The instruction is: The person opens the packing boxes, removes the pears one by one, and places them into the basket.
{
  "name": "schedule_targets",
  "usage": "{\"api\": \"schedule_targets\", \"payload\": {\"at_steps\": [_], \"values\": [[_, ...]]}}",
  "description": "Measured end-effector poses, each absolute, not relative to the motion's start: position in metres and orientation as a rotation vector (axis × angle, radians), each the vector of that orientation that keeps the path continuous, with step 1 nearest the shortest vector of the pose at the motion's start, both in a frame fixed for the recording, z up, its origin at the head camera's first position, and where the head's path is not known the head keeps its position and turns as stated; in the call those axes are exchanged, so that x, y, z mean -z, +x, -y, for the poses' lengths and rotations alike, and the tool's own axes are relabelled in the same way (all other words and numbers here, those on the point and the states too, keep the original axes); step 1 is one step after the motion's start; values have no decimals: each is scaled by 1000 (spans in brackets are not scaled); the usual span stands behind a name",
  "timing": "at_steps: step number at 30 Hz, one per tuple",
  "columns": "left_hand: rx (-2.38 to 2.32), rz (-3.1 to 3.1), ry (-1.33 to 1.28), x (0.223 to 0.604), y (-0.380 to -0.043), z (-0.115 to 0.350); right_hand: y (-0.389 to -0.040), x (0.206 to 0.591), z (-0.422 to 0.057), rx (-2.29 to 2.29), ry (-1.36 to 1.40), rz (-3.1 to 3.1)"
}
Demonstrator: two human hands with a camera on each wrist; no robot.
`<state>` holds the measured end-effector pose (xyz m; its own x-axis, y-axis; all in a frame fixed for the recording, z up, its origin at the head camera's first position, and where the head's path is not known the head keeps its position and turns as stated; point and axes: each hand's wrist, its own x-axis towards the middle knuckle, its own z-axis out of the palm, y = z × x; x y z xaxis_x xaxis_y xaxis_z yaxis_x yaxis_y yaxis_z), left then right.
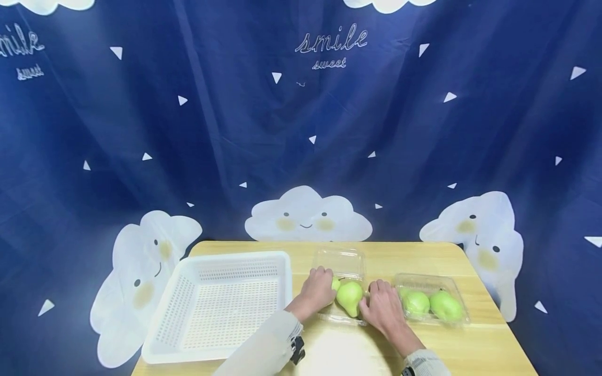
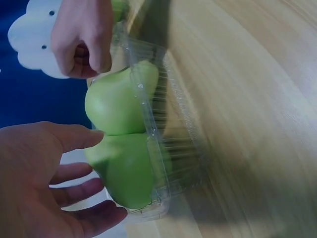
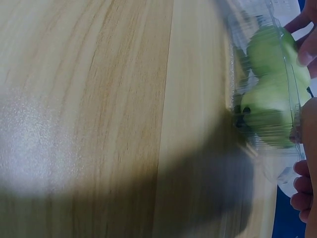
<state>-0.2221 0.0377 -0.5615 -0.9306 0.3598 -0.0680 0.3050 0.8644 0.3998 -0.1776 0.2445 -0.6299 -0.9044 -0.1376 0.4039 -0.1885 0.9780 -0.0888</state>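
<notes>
You have two pears side by side in a clear box on the table [image 1: 489,339], just right of its middle, and your hands flank them. The box's lid [image 1: 339,261] lies folded back on the side away from you, which leaves the fruit reachable from above. Your left hand [image 1: 320,290] is at the left pear [image 1: 336,283]: in the left wrist view its thumb and fingers are spread, the thumb at the pear's near side, with no firm grip evident; that spread suits a rounded body, in this judgement. Your right hand [image 1: 383,303] has its fingers bent, at the box's right edge and against or just beside the right pear [image 1: 349,297]; whether it grips the rim, pinches the fruit or holds nothing cannot be told. A likely reason for its position is to steady the light box. The right pear's narrow end points toward you, its broad end away. On your right stands a second clear box [image 1: 425,279] with green fruit [image 1: 446,305] inside, its walls presumably keeping the pieces from rolling. On your left sits a white perforated basket [image 1: 217,355], apart from the first box and apparently placed to suit your left arm's reach.
</notes>
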Motion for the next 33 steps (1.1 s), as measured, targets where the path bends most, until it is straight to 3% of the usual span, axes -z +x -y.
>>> {"api": "schedule_targets", "payload": {"at_steps": [25, 33], "values": [[-415, -2902, 550, 565, -227, -47, -177, 631, -242, -193, 213, 2712], [-547, -2879, 548, 569, -233, -43, -176, 630, -242, -193, 200, 2739]]}}
